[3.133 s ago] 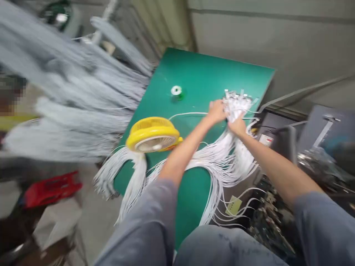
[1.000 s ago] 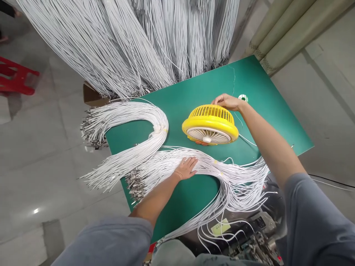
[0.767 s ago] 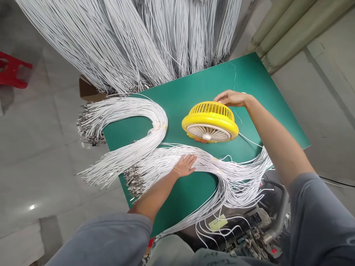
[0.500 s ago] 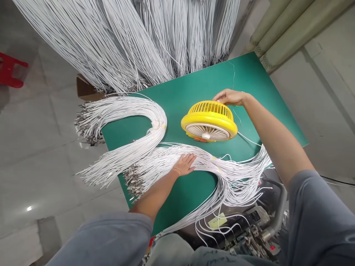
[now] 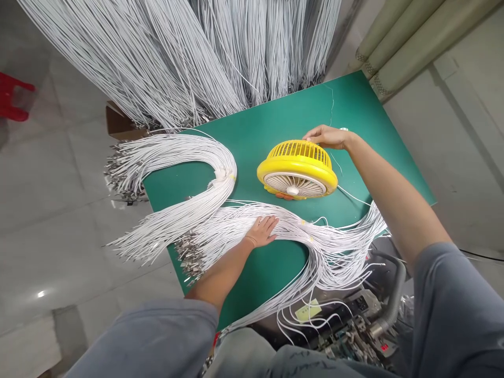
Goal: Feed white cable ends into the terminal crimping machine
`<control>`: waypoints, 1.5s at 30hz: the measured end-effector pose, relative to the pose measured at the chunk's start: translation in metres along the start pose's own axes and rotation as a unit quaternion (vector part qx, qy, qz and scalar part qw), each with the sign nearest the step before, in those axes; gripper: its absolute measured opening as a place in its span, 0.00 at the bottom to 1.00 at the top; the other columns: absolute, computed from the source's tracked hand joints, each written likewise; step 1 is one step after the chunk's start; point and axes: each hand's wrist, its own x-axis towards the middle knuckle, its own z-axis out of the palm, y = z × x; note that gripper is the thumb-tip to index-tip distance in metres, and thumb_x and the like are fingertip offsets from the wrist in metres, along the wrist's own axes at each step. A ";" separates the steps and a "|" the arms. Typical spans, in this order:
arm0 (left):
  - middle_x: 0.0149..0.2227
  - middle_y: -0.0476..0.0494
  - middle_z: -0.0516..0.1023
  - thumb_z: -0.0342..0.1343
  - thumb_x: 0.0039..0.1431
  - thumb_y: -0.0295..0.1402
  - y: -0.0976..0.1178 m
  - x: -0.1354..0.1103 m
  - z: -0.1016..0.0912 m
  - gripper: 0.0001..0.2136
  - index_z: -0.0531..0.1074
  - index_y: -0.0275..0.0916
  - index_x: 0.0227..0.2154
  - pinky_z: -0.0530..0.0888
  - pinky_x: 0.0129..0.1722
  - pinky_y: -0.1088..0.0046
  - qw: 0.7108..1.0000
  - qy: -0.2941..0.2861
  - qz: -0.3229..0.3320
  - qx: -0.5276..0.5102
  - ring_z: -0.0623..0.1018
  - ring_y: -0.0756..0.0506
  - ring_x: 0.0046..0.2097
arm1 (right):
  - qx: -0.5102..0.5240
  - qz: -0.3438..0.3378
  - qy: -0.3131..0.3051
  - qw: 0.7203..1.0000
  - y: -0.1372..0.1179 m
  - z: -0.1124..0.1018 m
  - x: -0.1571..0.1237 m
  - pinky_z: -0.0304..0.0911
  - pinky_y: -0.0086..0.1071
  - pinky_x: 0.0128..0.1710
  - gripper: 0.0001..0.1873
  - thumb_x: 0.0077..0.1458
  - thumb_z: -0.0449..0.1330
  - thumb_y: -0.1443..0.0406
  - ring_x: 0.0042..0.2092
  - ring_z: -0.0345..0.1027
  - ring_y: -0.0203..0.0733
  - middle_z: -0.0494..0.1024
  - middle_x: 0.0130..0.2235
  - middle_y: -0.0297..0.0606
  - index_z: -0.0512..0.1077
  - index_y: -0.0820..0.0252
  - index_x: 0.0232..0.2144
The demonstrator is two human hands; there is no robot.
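Observation:
My left hand [image 5: 262,231] lies flat, fingers stretched out, on a spread bundle of white cables [image 5: 240,223] with metal ends at its left. My right hand [image 5: 327,137] reaches over the green table to the back of a small yellow fan [image 5: 297,166]. Its fingers curl at the fan's upper rear, and their tips are partly hidden behind the slatted housing. The fan's pale front grille tilts toward me. To the left, a second bundle of white cables [image 5: 224,157] bends in a U and is tied at the bend.
Long hanks of white cables [image 5: 169,58] line the far edge of the green table [image 5: 244,128]. A cardboard box [image 5: 118,123] sits at the far left, with a red stool [image 5: 13,97] beyond. Below the near edge is a machine with a grey hose [image 5: 394,299]. Cable ends droop over that edge.
The whole view has shifted very slightly. Both hands, the fan and the cable bundles keep their places.

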 end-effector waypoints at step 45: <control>0.60 0.37 0.63 0.40 0.63 0.45 0.002 0.003 -0.005 0.27 0.56 0.39 0.62 0.56 0.58 0.59 1.000 -0.015 -0.006 -0.008 0.65 0.37 0.58 | -0.050 -0.006 0.022 0.998 0.001 0.004 0.002 0.67 0.35 0.32 0.13 0.42 0.69 0.55 0.28 0.68 0.39 0.76 0.25 0.38 0.77 0.58 0.26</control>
